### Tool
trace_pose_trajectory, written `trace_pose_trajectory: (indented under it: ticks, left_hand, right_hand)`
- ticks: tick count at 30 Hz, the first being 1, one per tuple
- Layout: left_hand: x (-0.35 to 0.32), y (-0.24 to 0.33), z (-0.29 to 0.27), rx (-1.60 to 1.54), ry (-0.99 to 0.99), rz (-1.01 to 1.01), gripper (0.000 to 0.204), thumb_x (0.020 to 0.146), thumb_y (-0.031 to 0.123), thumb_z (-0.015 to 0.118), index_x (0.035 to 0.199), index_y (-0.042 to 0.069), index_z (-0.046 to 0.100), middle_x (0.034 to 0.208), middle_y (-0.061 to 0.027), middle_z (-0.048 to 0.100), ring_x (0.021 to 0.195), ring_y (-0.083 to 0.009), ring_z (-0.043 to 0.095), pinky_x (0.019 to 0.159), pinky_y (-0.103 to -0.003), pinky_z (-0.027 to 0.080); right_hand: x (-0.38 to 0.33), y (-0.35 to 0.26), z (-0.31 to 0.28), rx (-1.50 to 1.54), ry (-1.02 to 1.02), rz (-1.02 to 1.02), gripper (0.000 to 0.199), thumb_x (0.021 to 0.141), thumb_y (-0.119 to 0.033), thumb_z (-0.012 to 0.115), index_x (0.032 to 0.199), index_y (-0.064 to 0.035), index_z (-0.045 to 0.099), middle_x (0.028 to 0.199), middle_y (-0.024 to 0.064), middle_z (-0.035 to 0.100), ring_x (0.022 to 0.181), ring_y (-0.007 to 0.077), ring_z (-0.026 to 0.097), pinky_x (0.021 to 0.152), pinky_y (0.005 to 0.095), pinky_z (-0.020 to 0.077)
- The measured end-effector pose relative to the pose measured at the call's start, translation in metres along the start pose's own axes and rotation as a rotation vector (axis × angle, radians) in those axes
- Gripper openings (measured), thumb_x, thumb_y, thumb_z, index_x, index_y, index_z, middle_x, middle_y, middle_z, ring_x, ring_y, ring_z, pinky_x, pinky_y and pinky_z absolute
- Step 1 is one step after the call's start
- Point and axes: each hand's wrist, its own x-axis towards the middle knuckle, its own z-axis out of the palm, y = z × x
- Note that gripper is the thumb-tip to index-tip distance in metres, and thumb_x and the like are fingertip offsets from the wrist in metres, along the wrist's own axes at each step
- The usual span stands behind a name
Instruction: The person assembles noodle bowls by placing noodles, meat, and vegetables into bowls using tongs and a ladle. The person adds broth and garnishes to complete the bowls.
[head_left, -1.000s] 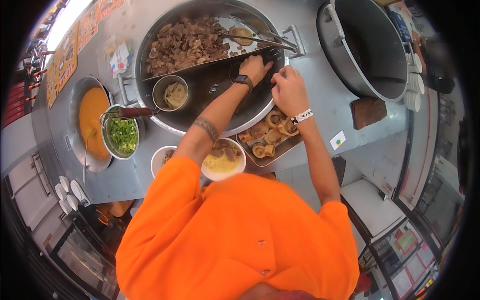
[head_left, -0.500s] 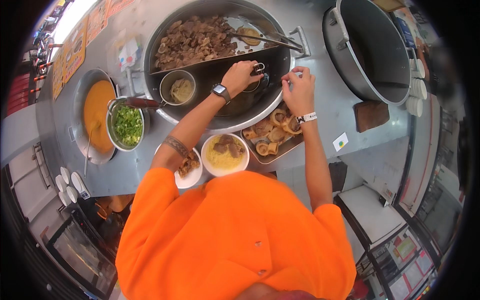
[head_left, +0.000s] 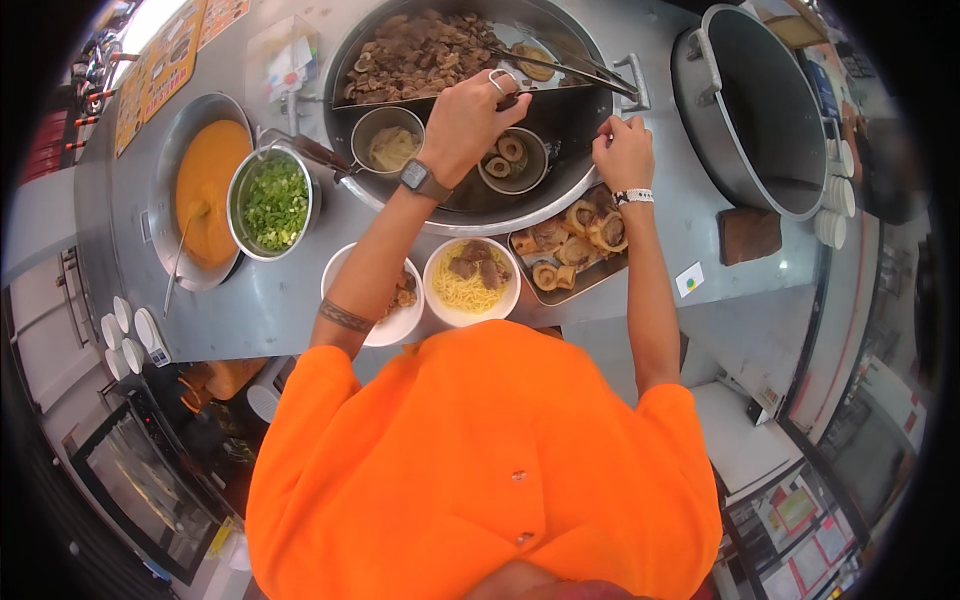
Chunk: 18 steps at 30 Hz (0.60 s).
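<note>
My left hand (head_left: 468, 132) is closed around the dark handle of a deep metal strainer cup (head_left: 541, 163), whose looped end pokes up above my fingers. Marrow bone pieces (head_left: 507, 152) lie inside the cup, in the dark half of a big divided pot (head_left: 470, 222). A second strainer cup (head_left: 364, 124) with pale contents hangs at the pot's left side, its brown handle over the rim. My right hand (head_left: 625, 155) is curled closed by the pot's right rim, above a tray of marrow bones (head_left: 572, 240); what its fingers hold, if anything, is hidden.
Chopped meat (head_left: 420, 55) and metal tongs (head_left: 570, 68) occupy the pot's far half. In front stand a noodle bowl (head_left: 470, 278) and a bowl of meat (head_left: 398, 325). Chopped scallions (head_left: 272, 203) and orange sauce (head_left: 210, 175) are left; a tall empty pot (head_left: 745, 110) is right.
The strainer cup with bones has come up into view in the pot, with my left hand raised on its handle. My right hand's fingers have curled in. The whole view has shifted slightly.
</note>
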Motion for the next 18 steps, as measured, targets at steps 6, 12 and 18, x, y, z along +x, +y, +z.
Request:
trace_pose_trajectory:
  ticks: [6,12,18]
  left_hand:
    - [-0.005,0.005,-0.04,-0.05,0.089,-0.042,0.02,0.084,0.025,0.072,0.082,0.006,0.066,0.072,-0.0101,0.066,0.063,-0.0298,0.064,0.059,-0.037,0.05]
    - [-0.007,0.007,-0.067,-0.049,0.205,-0.097,0.018,0.085,0.023,0.073,0.082,0.006,0.069,0.066,-0.0082,0.069,0.057,-0.0205,0.066,0.054,-0.031,0.049]
    - [-0.014,0.008,-0.081,-0.084,0.232,-0.145,0.017,0.086,0.019,0.072,0.082,0.004,0.07,0.066,-0.0067,0.071,0.057,-0.0119,0.067,0.054,-0.026,0.05]
  right_hand:
    - [0.031,0.019,0.005,0.179,0.072,-0.121,0.014,0.078,-0.008,0.065,0.092,-0.0071,0.065,0.098,0.0173,0.058,0.094,0.0386,0.058,0.081,0.0474,0.0496]
    - [0.029,0.004,0.0,0.021,0.137,-0.028,0.022,0.078,-0.009,0.068,0.1,-0.0106,0.063,0.099,0.0179,0.058,0.097,0.0383,0.059,0.084,0.0469,0.0481]
    - [0.035,-0.018,-0.015,-0.043,0.312,-0.141,0.028,0.078,-0.018,0.071,0.105,-0.0144,0.064,0.106,0.0167,0.058,0.107,0.0391,0.054,0.091,0.0496,0.043]
